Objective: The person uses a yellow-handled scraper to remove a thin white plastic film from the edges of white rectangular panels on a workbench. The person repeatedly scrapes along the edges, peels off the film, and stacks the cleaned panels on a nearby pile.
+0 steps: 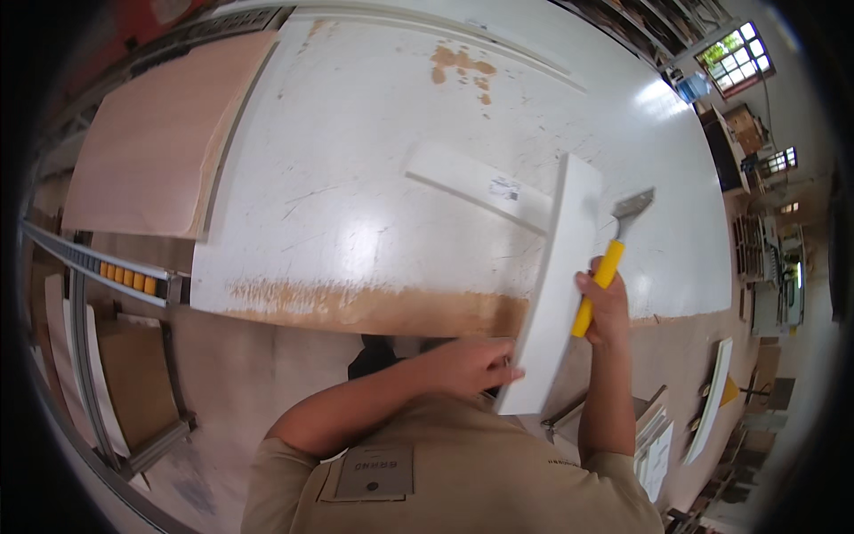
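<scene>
A long white board (553, 285) is held up in front of me, slanting over the table's near edge. My left hand (482, 363) grips its lower end, with fingers partly hidden. In my right hand (608, 307) is a scraper (601, 283) with a yellow handle and a wide metal blade pointing up and away from me. The right thumb is close to the board's right side; I cannot tell whether it touches. Beyond the held board, a second white board (458, 181) with a printed label lies on the table, its right end covered by the first.
The white worktable (347, 178) has scratches and worn brown patches, mostly along its near edge. Large pinkish panels (165, 133) are stacked at the left, above a metal rail with yellow rollers (124, 276). Long white strips (525, 55) lie along the table's far side.
</scene>
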{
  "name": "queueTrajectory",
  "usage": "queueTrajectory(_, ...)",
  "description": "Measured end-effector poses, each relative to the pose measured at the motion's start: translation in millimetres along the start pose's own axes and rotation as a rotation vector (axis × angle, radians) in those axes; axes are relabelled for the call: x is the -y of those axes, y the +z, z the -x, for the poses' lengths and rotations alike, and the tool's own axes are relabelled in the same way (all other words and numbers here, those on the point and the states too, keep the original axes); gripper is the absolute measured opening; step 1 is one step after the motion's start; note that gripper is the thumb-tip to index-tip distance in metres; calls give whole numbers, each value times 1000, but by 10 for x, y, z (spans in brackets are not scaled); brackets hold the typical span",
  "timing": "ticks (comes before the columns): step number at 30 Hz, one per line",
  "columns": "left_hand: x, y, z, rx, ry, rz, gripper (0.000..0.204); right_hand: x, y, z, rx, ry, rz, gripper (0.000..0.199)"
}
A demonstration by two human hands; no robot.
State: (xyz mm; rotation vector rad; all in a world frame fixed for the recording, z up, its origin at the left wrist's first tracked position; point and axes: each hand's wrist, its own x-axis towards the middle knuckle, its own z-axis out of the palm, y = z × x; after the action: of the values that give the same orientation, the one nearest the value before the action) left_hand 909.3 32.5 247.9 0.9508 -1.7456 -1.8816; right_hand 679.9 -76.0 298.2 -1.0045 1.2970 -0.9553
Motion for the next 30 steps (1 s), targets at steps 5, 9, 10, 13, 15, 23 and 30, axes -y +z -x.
queueTrajectory(5,126,-987,-740,-801,93,-516,61,-42,-1602,-564,-333,36,-10,22)
queueTrajectory(9,76,-1769,-955,-839,-140,-1093,93,-91,-2709,-1062,-434,109,189,19)
queueTrajectory(10,100,-1852,-954,-785,-171,-1099,93,-130,-2872,-1174,-459,111,203,19)
queueTrajectory(13,4,-1997,-1023,-662,-271,-1109,89,-309,-3320,-1564,-526,106,187,17)
queueTrajectory(15,-182,-1908,-990,-621,-355,-1090,85,-427,-3639,-1829,-564,110,119,16)
queueTrajectory(23,-368,-1072,-603,-676,-585,-704,62,-108,-4341,-2302,-522,-70,686,40)
queueTrajectory(30,-161,-433,-333,-737,-432,628,55,133,-2301,-1236,-128,-35,667,49)
